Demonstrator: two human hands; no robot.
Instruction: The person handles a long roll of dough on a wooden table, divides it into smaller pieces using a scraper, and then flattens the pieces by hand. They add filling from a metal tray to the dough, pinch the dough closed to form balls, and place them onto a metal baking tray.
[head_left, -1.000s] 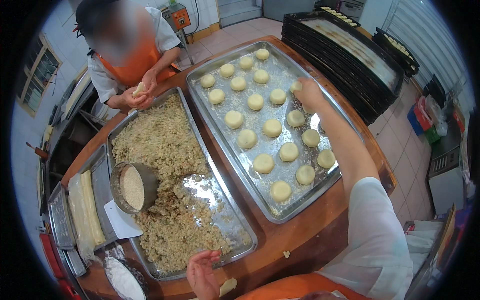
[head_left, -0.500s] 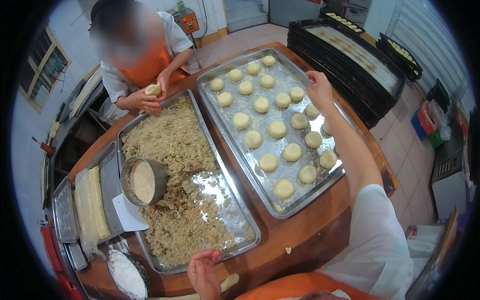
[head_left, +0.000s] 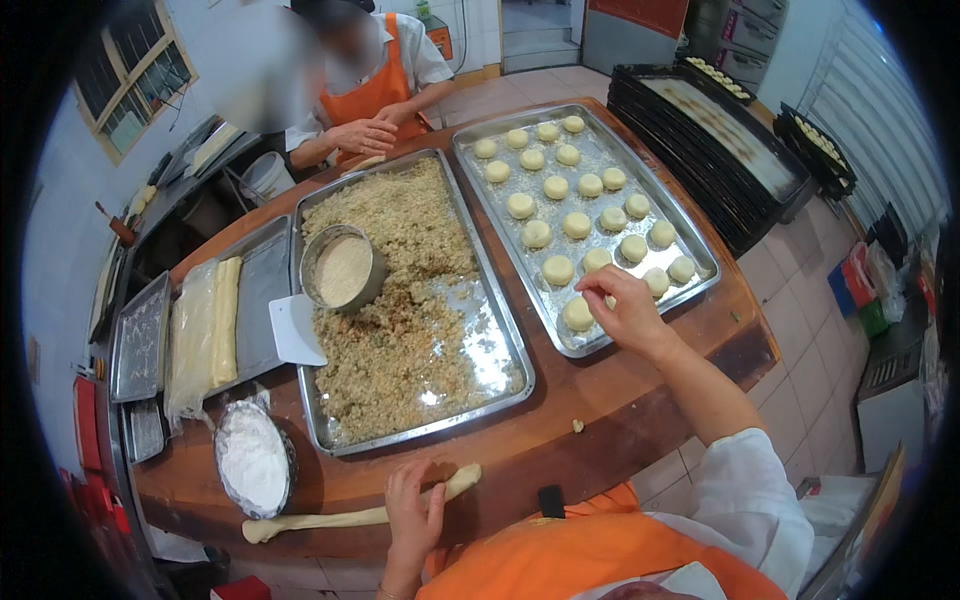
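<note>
My left hand [head_left: 415,510] is over a long rope of pale dough [head_left: 320,521] at the table's near edge. Its thumb and fingers are apart, and the palm hides part of the rope. My right hand [head_left: 628,312] hovers over the near end of a metal tray [head_left: 515,250] with bent, closed fingers; whatever they may hold is hidden. Beside its fingertips sits a round, flattened dough ball [head_left: 578,314], and several more stand in rows across the tray. To the left, a second tray [head_left: 528,365] carries crumbly brownish filling [head_left: 380,375].
A metal bowl [head_left: 374,285] of pale grains and a white scraper [head_left: 297,331] rest at the filling tray. Flour fills a bowl [head_left: 290,465] at the near left. Across the table stands a co-worker [head_left: 365,95]. Stacked black baking trays [head_left: 690,170] are at the far right.
My right hand has come back from the tray's far right side to its near end. My left hand now lies over the dough rope. The co-worker's hands have shifted, and my view has tilted.
</note>
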